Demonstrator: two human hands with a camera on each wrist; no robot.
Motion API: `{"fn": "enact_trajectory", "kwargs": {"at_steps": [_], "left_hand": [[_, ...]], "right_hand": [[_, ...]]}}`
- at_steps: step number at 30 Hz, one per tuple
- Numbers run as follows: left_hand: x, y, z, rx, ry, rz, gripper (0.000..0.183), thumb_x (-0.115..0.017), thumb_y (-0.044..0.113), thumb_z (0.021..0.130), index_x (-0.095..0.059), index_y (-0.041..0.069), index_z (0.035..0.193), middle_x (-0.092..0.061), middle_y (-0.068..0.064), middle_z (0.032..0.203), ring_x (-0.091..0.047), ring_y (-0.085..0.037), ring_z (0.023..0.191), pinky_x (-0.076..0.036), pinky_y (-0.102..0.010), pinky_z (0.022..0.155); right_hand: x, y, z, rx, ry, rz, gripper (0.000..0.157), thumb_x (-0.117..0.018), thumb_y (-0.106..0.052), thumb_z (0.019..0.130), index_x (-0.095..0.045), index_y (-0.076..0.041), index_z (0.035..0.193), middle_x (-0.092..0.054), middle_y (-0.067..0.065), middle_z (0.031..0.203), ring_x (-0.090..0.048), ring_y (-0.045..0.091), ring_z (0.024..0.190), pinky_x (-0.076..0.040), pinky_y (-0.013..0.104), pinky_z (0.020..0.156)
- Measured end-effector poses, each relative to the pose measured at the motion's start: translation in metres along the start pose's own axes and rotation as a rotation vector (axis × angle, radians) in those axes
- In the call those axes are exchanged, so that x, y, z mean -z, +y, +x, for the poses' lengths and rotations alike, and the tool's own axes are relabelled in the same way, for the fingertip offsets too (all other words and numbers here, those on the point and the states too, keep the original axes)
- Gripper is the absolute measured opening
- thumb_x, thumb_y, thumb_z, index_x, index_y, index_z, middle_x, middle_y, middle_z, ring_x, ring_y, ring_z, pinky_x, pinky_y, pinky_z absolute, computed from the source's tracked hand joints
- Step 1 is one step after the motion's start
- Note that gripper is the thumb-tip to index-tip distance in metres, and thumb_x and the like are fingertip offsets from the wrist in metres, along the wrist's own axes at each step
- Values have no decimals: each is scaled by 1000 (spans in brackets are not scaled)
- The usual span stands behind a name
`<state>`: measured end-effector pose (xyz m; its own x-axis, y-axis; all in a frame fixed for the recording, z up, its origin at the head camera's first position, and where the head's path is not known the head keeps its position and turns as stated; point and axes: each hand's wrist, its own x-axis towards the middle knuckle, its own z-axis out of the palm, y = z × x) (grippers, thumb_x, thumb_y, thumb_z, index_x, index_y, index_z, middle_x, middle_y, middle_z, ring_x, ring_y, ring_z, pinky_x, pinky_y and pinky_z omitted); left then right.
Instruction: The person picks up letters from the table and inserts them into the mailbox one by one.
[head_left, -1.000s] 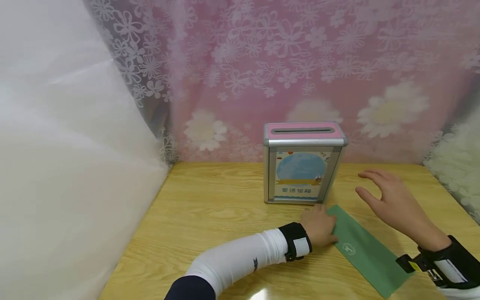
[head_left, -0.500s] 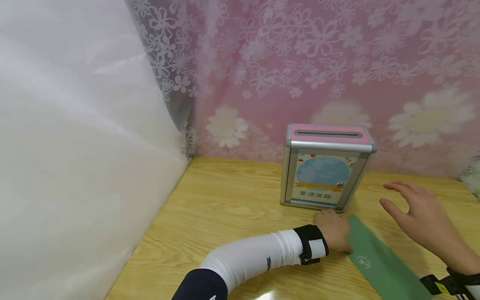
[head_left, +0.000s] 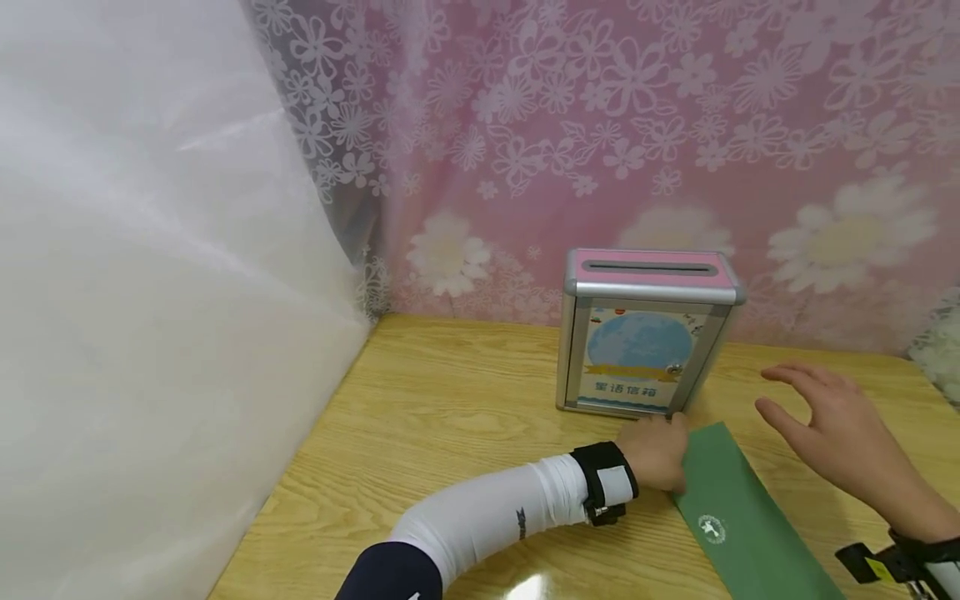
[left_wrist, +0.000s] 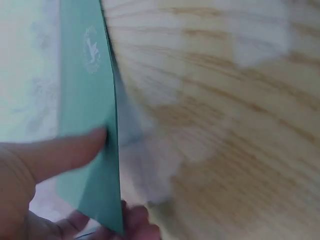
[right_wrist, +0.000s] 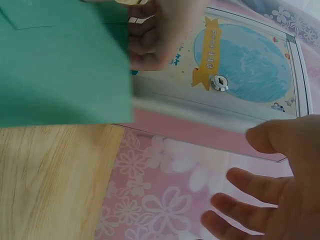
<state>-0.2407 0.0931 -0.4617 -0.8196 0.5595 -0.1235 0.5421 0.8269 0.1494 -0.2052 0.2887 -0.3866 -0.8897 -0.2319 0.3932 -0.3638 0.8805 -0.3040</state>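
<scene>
In the head view my left hand [head_left: 654, 454] pinches the left edge of a long green envelope [head_left: 738, 512] that bears a small round white emblem. The left wrist view shows the thumb across the face of the envelope [left_wrist: 90, 105] and the other fingers behind it. There it stands tilted off the wood surface. My right hand [head_left: 843, 433] hovers to the right of the envelope, fingers spread and slightly bent, holding nothing. A letter box [head_left: 637, 350] with a silver frame and a pink slotted top stands upright just behind the left hand.
The wood-grain table [head_left: 442, 400] extends left of the box. A pink flowered cloth [head_left: 517, 192] hangs along the back, and a white sheet [head_left: 150, 317] covers the left side. On the box front is a small round lock [right_wrist: 220, 83].
The head view has swung, so the box sits farther right in it than a second ago. The envelope has turned slightly at the left hand, and its emblem shows more clearly. The right hand stays spread.
</scene>
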Motion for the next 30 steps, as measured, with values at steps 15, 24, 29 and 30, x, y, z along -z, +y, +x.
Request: {"fn": "enact_trajectory", "kwargs": {"at_steps": [15,24,29,30], "left_hand": [[61,-17,-20,-271,75,-378,58,-63,2,84,-48,28,133,-57,11,116,-45,-3,55,-33,-18,45],[72,-21,-29,-263,142,-488,59,-60,8,90,-39,28,140,-52,10,124,-48,2,69,-39,-17,52],[78,-25,-37,-232,213,-606,60,-60,16,92,-30,27,143,-55,8,113,-44,-4,48,-38,-19,43],[79,-26,-38,-239,228,-618,59,-60,17,92,-31,26,142,-56,8,106,-46,-3,50,-39,-18,45]], "right_hand": [[-2,2,-3,-47,-316,157,52,-59,-30,95,-45,0,135,-57,25,113,-56,38,93,-51,45,63],[10,-8,-2,-8,-224,211,22,-59,-8,94,-57,-2,115,-63,13,92,-59,27,77,-49,40,57],[19,-15,-2,-19,-151,198,19,-57,-9,96,-56,-4,114,-56,8,80,-51,17,61,-40,35,48],[21,-17,-1,-19,-136,201,20,-56,-9,96,-56,-4,115,-54,8,77,-48,16,57,-38,33,47]]}}
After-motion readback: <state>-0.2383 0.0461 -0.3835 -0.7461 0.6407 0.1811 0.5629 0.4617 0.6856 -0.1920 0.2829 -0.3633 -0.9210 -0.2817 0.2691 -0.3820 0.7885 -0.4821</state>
